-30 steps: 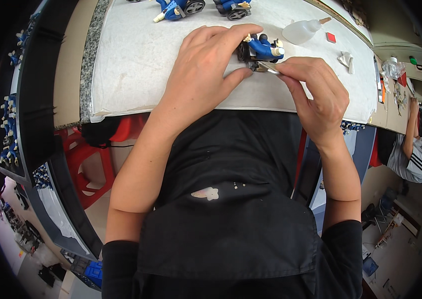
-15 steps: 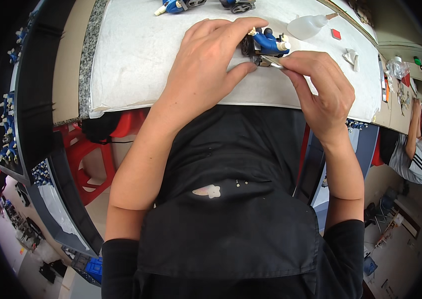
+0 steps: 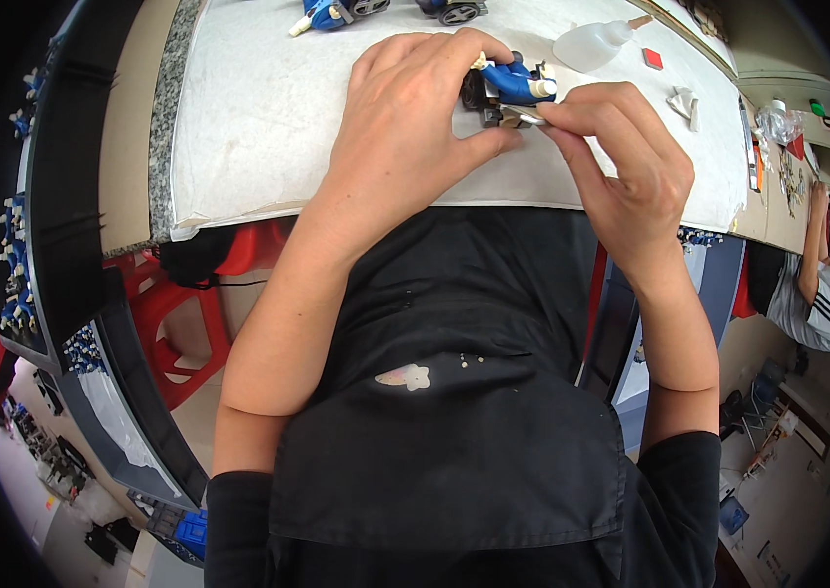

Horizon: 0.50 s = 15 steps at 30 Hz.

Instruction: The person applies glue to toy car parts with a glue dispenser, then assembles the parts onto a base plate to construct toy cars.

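On the white-covered bench a small toy figure in blue with cream parts point(image 3: 518, 86) sits on a dark wheeled vehicle point(image 3: 475, 91). My left hand point(image 3: 403, 122) curls round the vehicle's left side, fingers over its far end and thumb at its near edge. My right hand point(image 3: 630, 162) pinches a thin silvery piece point(image 3: 529, 115) between thumb and forefinger, against the near side of the vehicle. The fingertips partly hide that piece, so its kind cannot be made out.
Beyond my hands are two more blue toys with wheels point(image 3: 336, 12), a translucent squeeze bottle point(image 3: 591, 45), a small red square point(image 3: 652, 59) and a crumpled white scrap point(image 3: 684, 105). Blue figures line a black tray point(image 3: 62, 167) at left. Another person point(image 3: 822, 309) works at far right.
The bench and everything on it sit slightly further left in the picture. Both hands keep their hold, and the silvery piece stays against the vehicle's near side.
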### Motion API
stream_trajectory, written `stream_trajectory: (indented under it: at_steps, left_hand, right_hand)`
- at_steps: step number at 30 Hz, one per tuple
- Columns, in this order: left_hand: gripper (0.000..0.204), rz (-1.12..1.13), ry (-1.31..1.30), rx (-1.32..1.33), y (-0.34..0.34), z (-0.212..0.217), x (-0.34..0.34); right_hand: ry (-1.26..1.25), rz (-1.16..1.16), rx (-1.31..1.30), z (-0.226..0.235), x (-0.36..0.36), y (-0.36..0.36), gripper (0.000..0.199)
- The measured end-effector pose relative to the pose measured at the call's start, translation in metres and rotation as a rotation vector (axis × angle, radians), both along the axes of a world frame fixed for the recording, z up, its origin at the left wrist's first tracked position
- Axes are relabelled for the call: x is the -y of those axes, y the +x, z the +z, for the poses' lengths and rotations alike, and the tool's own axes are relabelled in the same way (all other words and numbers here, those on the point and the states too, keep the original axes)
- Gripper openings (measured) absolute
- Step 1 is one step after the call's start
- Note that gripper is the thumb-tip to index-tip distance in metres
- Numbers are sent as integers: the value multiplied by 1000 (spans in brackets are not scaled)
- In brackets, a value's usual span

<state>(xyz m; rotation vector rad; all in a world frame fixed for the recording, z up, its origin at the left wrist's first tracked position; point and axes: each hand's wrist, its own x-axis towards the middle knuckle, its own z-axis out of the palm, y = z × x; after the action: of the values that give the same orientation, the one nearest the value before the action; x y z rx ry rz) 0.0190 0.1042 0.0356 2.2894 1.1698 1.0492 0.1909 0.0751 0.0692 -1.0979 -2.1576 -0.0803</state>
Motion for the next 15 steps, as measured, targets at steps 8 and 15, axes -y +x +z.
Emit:
stream_trajectory:
  at_steps: [8,15]
  left_hand:
    - [35,43,75,96,8,-8,-2]
    - [35,87,121,131,10,-8,0]
  right_hand:
    - [55,5,7,-2,3,-1,18]
    - [62,44,18,3,-2,-2,18]
